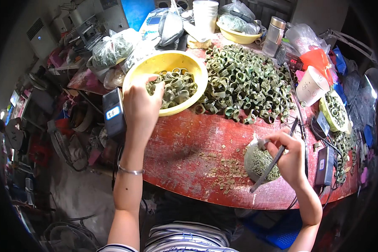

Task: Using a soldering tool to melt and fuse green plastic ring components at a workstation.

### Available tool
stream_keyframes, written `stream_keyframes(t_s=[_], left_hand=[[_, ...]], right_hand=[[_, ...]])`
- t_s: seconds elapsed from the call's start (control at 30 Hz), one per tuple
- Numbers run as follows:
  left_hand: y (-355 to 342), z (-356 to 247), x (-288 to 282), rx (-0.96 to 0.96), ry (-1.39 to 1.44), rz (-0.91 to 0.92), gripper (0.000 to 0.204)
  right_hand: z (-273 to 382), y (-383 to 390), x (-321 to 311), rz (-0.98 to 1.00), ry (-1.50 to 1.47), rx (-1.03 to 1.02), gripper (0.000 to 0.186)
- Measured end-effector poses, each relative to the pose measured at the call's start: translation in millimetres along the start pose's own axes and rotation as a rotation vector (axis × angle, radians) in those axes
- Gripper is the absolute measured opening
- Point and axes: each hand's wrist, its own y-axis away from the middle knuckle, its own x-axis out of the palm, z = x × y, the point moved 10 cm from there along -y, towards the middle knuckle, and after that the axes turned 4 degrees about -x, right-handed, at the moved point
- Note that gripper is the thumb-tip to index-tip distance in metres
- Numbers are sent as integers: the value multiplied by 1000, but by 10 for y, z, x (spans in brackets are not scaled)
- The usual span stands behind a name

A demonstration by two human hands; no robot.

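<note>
My left hand (143, 98) reaches over the near-left rim of a yellow bowl (132, 67), thumb and fingers apart, with nothing visible in them. Grey-green ring-shaped pieces (178, 86) fill the bowl's bottom. A slim dark stick-like tool (268, 171) slants through my right hand (289, 153), closed on it. A small greyish piece (262, 144) shows at those fingertips; its shape is unclear. Below them rests a shallow round dish (250, 157) holding small green granules (262, 164). A large heap of similar ring-shaped pieces (248, 80) lies beyond, right of the bowl.
Green crumbs (229, 172) are scattered over the worn red table (180, 138). A dark box (113, 112) stands at its left edge, another box (324, 166) at the right with cables. A white cup (311, 87), a clear bottle (274, 37) and a yellow-green basket (334, 111) border the heap.
</note>
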Motion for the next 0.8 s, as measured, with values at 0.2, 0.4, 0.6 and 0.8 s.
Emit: stream_keyframes(t_s=[0.2,0.4,0.6,0.8], left_hand=[[1020,-914,529,-154,1122,797,21],[1815,-1118,856,-443,1275,1316,36],[2029,-1068,969,-639,1350,1383,37],[1960,-1031,997,-553,1515,1264,37]], right_hand=[[517,300,62,56,15,-289,31],[518,396,86,-12,31,-290,30],[291,506,54,-92,-113,-123,35],[-95,797,117,-290,-475,170,84]])
